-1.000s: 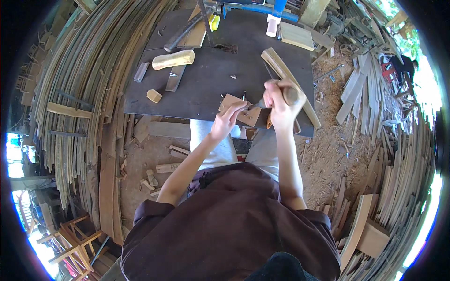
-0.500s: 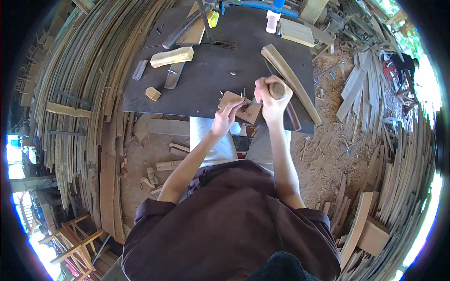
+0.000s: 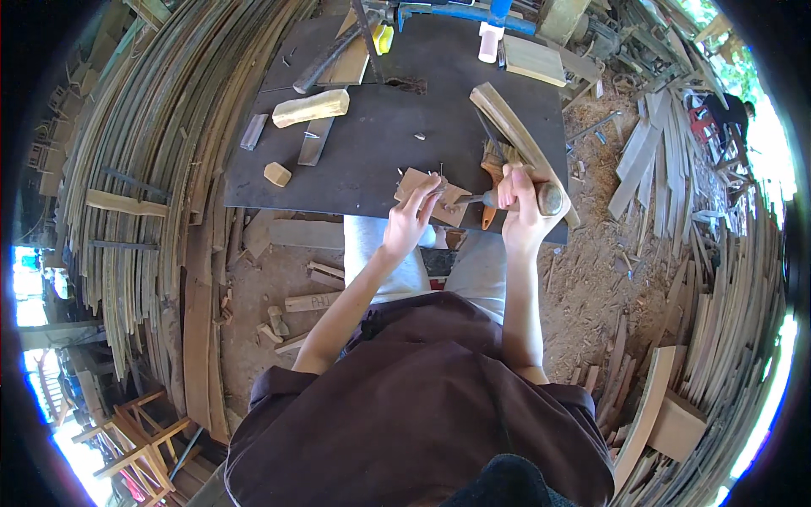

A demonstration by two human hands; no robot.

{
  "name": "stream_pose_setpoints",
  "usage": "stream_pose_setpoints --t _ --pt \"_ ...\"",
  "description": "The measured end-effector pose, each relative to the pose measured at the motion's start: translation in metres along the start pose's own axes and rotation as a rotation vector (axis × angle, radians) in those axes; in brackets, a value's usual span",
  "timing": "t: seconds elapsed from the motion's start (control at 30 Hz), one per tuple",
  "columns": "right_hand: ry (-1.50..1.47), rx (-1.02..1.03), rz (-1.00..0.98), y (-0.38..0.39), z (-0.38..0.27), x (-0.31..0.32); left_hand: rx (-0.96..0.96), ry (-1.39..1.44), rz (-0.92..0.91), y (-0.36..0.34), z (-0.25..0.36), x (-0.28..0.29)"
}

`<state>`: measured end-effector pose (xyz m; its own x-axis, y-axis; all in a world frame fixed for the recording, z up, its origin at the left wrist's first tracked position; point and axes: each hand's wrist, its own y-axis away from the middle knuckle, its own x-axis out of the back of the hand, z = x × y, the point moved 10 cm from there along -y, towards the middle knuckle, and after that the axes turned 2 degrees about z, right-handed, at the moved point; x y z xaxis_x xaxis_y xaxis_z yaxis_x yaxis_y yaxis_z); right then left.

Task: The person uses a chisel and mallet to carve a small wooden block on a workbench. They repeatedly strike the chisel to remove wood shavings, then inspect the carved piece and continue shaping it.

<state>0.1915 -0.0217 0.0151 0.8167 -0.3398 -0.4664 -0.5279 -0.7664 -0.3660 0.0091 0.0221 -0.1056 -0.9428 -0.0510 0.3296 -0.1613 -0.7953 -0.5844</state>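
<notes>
My left hand [image 3: 411, 218] rests on a small flat wooden block [image 3: 427, 196] at the near edge of the dark work board [image 3: 380, 135], with the fingertips pinching at its top. My right hand [image 3: 519, 211] is closed around a tool with a rounded wooden handle [image 3: 549, 199]. The tool's dark metal end [image 3: 470, 201] points left and meets the block by my left fingers. A curved wooden strip [image 3: 515, 135] lies just behind my right hand. An orange-handled brush [image 3: 490, 173] lies under it.
On the board lie a pale wooden chunk [image 3: 311, 107], a small wooden knob [image 3: 276, 174], dark metal bars [image 3: 314, 142] and a white bottle [image 3: 488, 42]. Stacks of bent wooden slats [image 3: 160, 169] ring the sawdust floor. Offcuts [image 3: 312, 302] lie by my knees.
My right hand has come down and toward me with the tool, from above the block to level with it. My left hand stays on the block.
</notes>
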Motion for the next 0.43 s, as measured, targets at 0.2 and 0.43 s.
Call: stream_pose_setpoints --t 0.2,0.43 --pt "-0.016 0.093 -0.144 0.007 -0.003 -0.012 0.071 0.065 -0.116 -0.014 -0.009 0.0" --pt "-0.032 -0.049 -0.226 0.014 0.045 -0.006 0.045 0.022 -0.217 -0.021 0.0 0.002"
